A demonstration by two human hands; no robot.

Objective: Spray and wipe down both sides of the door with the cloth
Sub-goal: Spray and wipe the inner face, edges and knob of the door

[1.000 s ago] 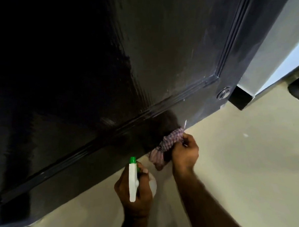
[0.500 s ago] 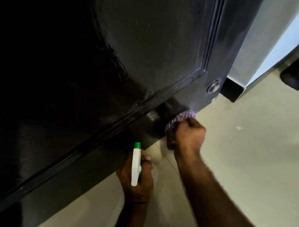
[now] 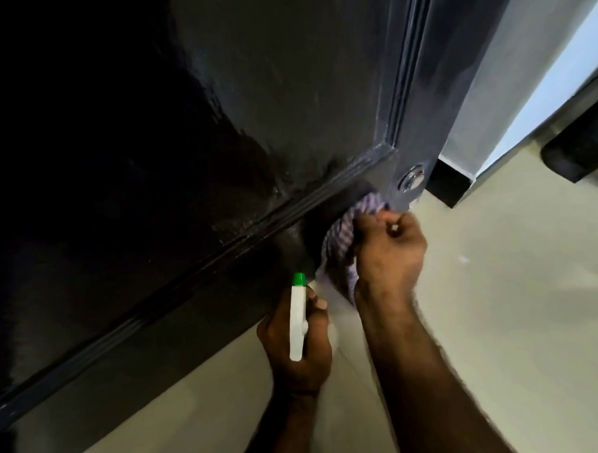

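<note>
A right hand (image 3: pixel 389 253) grips a striped cloth (image 3: pixel 339 238) against the bottom corner of a dark door (image 3: pixel 284 90), beside a round metal fitting (image 3: pixel 411 180). The left hand (image 3: pixel 297 346) is wrapped around a white spray bottle (image 3: pixel 297 320). The panel above glistens wet; the other side is likely still undone.

The door (image 3: pixel 284 90) is dark, glossy and panelled, with raised moulding and a round metal fitting (image 3: pixel 413 181) near its lower corner. The cloth (image 3: pixel 342 238), striped purple and white, is bunched against the door's bottom rail just beside that fitting. The spray bottle (image 3: pixel 297 320) is white with a green nozzle tip, near the door's bottom edge, nozzle towards the door.
</note>
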